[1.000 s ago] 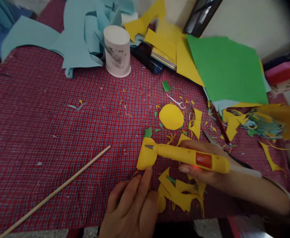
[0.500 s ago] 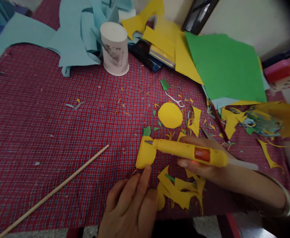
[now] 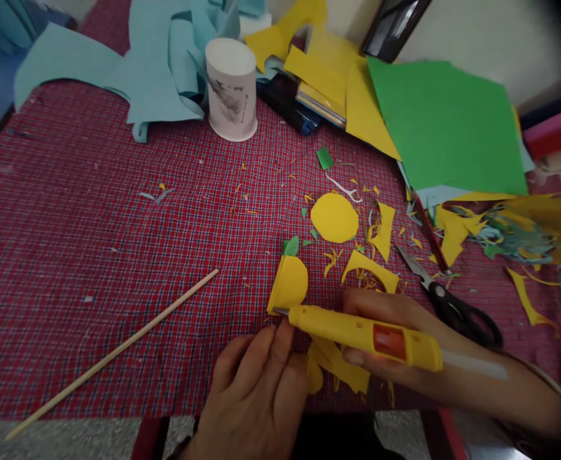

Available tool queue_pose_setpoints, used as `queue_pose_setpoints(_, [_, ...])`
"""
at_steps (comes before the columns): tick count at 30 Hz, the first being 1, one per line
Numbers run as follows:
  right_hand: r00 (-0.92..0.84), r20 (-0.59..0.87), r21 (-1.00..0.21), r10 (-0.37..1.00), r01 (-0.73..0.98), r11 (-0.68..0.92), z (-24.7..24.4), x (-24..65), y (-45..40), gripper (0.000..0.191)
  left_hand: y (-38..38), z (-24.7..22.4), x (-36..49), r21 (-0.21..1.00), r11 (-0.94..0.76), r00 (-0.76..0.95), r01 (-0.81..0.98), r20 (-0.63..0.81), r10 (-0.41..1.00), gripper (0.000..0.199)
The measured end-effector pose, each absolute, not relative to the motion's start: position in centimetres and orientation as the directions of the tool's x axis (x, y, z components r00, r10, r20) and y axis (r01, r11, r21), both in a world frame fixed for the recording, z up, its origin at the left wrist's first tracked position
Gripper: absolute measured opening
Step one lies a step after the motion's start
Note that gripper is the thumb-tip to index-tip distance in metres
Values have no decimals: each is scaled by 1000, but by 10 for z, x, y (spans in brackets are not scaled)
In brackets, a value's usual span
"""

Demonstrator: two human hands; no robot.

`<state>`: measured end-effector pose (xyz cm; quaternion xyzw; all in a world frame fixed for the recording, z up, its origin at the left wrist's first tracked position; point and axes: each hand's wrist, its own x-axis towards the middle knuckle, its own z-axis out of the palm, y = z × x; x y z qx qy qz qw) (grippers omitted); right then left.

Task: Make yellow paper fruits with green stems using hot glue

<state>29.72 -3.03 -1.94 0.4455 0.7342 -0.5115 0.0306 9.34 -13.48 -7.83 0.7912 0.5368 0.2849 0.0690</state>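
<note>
My right hand (image 3: 386, 326) is wrapped round a yellow hot glue gun (image 3: 357, 332), with a pale glue stick (image 3: 475, 364) out of its rear. The metal nozzle is at the lower left corner of a folded half-round yellow paper cutout (image 3: 290, 281). A small green paper leaf (image 3: 291, 245) sticks out at the cutout's top. My left hand (image 3: 256, 390) rests on the cloth with its fingers close together, a fingertip holding the cutout's lower edge, partly hidden by the nozzle. A round yellow paper disc (image 3: 335, 218) lies just beyond the cutout.
Black-handled scissors (image 3: 453, 310) lie by my right forearm, among yellow paper scraps (image 3: 371, 269). A wooden stick (image 3: 117, 351) is at the left on the checked cloth (image 3: 93, 255). Behind are a paper cup (image 3: 232, 96), blue sheets (image 3: 156, 83), a stapler-like dark object (image 3: 287, 105) and green paper (image 3: 453, 128).
The glue gun has moved down along the cutout's left edge, from its top to its lower corner. The scissors and a curved yellow scrap have come into fuller view. My left hand stays put.
</note>
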Motion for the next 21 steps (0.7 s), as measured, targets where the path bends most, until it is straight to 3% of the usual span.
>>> queue_pose_setpoints(10, [-583, -522, -684, 623, 722, 102, -19, 299, -27, 28, -135, -78, 92, 418, -419, 269, 806, 372, 888, 30])
queue_pose_setpoints(16, [-480, -446, -674, 755, 735, 70, -23, 306, -17, 26, -131, -77, 94, 423, -412, 257, 807, 375, 890, 28])
queue_pose_setpoints(21, [-532, -539, -664, 652, 746, 60, -18, 306, -21, 28, -133, -79, 94, 432, -423, 257, 797, 392, 883, 26])
